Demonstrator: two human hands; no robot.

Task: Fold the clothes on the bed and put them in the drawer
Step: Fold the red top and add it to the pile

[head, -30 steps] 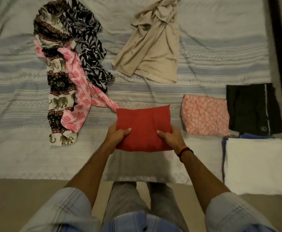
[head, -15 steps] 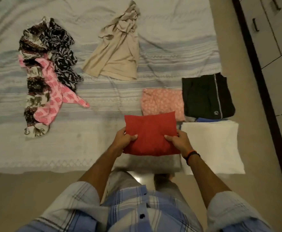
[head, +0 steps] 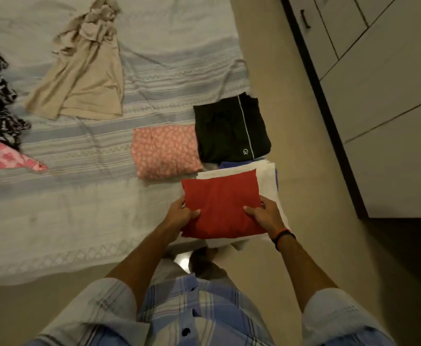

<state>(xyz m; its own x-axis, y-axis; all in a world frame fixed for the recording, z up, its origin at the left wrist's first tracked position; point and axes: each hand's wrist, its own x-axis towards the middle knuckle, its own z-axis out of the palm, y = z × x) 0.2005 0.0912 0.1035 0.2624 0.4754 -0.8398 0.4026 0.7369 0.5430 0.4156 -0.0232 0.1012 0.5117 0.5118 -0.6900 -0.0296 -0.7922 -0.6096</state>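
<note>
Bedsheet carries my folded piles at its right edge. Red cloth sits over the white pile; my left hand and right hand pinch its sides, thumbs on top.

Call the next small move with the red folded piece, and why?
Probably lower the red folded garment onto the white folded cloth and let go. The left hand and right hand grip its near corners, it is already over the white pile, and the pink folded piece and black one lie alongside.
</note>
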